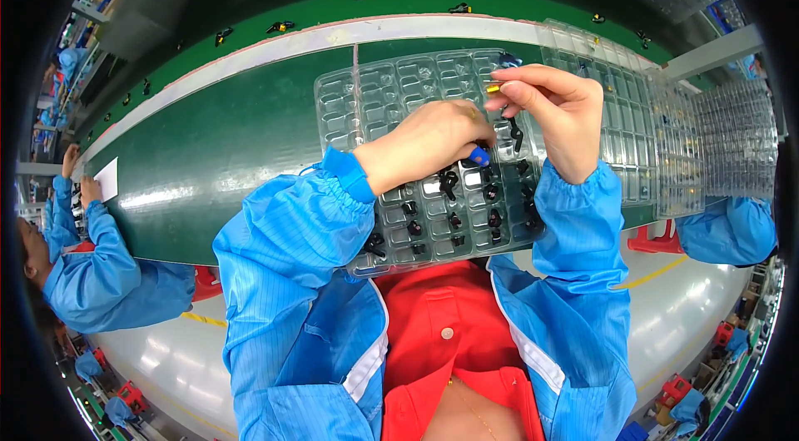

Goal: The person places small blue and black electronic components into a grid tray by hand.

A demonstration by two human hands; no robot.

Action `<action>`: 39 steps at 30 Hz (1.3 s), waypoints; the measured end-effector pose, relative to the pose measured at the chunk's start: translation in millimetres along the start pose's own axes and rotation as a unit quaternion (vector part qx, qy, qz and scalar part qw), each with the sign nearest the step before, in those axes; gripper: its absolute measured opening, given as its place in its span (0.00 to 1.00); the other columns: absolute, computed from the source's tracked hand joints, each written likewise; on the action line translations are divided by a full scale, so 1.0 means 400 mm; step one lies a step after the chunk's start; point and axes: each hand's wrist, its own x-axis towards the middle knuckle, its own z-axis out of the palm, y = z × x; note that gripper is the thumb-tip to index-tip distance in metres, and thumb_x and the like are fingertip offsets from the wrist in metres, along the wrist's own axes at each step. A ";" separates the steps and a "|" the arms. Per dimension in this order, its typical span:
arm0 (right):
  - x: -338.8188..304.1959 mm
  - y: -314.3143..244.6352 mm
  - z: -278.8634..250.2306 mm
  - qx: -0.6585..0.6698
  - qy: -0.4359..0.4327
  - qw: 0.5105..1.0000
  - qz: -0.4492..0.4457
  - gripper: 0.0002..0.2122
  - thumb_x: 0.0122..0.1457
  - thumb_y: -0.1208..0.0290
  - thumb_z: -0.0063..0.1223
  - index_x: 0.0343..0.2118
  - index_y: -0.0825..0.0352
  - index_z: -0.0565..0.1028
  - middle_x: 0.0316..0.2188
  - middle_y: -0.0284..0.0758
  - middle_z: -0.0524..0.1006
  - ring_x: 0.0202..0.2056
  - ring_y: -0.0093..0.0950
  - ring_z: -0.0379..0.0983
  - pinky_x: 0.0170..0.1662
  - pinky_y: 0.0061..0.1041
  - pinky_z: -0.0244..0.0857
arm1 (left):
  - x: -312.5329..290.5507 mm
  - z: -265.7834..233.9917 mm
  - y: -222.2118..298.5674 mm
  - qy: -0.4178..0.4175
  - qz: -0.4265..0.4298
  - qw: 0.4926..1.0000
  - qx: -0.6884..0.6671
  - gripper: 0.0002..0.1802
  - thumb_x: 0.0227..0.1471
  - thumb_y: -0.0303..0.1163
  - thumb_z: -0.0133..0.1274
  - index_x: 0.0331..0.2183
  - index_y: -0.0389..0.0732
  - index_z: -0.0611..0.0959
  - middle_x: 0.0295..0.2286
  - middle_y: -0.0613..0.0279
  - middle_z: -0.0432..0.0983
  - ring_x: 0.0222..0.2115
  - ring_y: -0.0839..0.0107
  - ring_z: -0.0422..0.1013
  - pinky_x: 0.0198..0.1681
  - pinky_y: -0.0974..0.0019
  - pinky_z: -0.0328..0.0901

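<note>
A clear plastic blister tray (333, 100) lies in front of me, with small black parts (449, 183) in many of its nearer pockets. Over its middle, my left hand (437, 137) bends its fingers down, closed; what they grip, if anything, is hidden. A blue cover (479, 156) sits on one of its fingertips. Raised at the tray's far right, my right hand (562, 108) pinches a small yellow-ended piece (493, 89) between thumb and forefinger. A black part (516, 135) shows just below that hand.
More clear trays (620, 125) spread and stack up on the right. Beyond a pale rail (316, 37), a green belt (325, 12) carries scattered black-and-yellow parts. At left, a co-worker in blue (108, 275) sits near a white sheet (107, 180) on the green table (208, 166).
</note>
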 end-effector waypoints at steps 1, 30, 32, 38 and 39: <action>-0.002 0.008 0.000 -0.041 0.016 0.999 -0.023 0.07 0.48 0.82 0.51 0.31 0.74 0.76 0.29 0.39 0.74 0.28 0.25 0.73 0.30 0.15 0.65 | 0.003 -0.003 -0.005 -0.019 0.010 1.000 -0.019 0.10 0.36 0.23 0.52 0.29 0.36 0.77 0.28 0.53 0.73 0.33 0.56 0.69 0.37 0.59 0.63; -0.023 0.079 0.056 -0.153 -0.047 0.976 -0.146 0.03 0.49 0.83 0.49 0.28 0.74 0.72 0.33 0.42 0.76 0.34 0.32 0.74 0.36 0.23 0.69 | -0.068 -0.016 0.012 0.193 -0.241 0.876 -0.369 0.12 0.54 0.31 0.43 0.38 0.33 0.72 0.29 0.63 0.71 0.28 0.79 0.67 0.29 0.77 0.64; -0.024 0.085 0.064 -0.191 -0.051 0.961 -0.191 0.05 0.47 0.83 0.52 0.28 0.73 0.71 0.32 0.42 0.76 0.34 0.36 0.74 0.35 0.26 0.70 | -0.073 -0.015 0.009 0.234 -0.238 0.822 -0.461 0.14 0.54 0.34 0.44 0.39 0.34 0.71 0.28 0.63 0.71 0.29 0.78 0.67 0.28 0.77 0.64; -0.029 0.068 0.059 -0.242 -0.048 0.950 -0.193 0.06 0.44 0.86 0.51 0.27 0.72 0.74 0.27 0.40 0.76 0.32 0.32 0.75 0.34 0.22 0.68 | -0.085 -0.023 -0.002 0.264 -0.226 0.806 -0.479 0.16 0.55 0.39 0.43 0.39 0.36 0.71 0.27 0.63 0.70 0.28 0.78 0.68 0.27 0.79 0.62; -0.030 0.063 0.057 -0.259 -0.026 0.946 -0.192 0.06 0.43 0.86 0.52 0.27 0.72 0.75 0.26 0.39 0.76 0.30 0.32 0.74 0.33 0.22 0.68 | -0.087 -0.021 0.002 0.269 -0.215 0.800 -0.491 0.16 0.54 0.39 0.43 0.39 0.36 0.71 0.27 0.63 0.70 0.29 0.77 0.68 0.27 0.79 0.61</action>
